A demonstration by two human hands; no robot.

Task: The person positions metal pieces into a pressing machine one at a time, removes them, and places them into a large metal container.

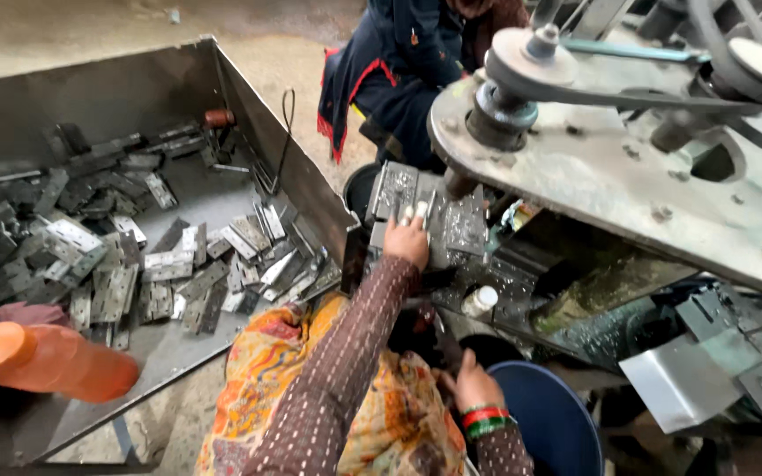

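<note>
At the machine's die block [425, 216], the left hand [407, 240] presses fingertips flat on a hinge plate, the right hand [472, 385] rests empty beside the blue tub [549, 423], and many hinge plates [134, 273] wait in the steel tray [249, 97].

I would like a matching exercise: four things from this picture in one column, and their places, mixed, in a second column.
Things:
1. left hand
2. right hand
3. orange bottle
4. metal hinges

Places:
A. piled inside the steel bin
B. beside the rim of the blue bucket
C. on the metal block of the machine
D. lying at the lower left corner of the view

Pairs: 1-C, 2-B, 3-D, 4-A
</note>
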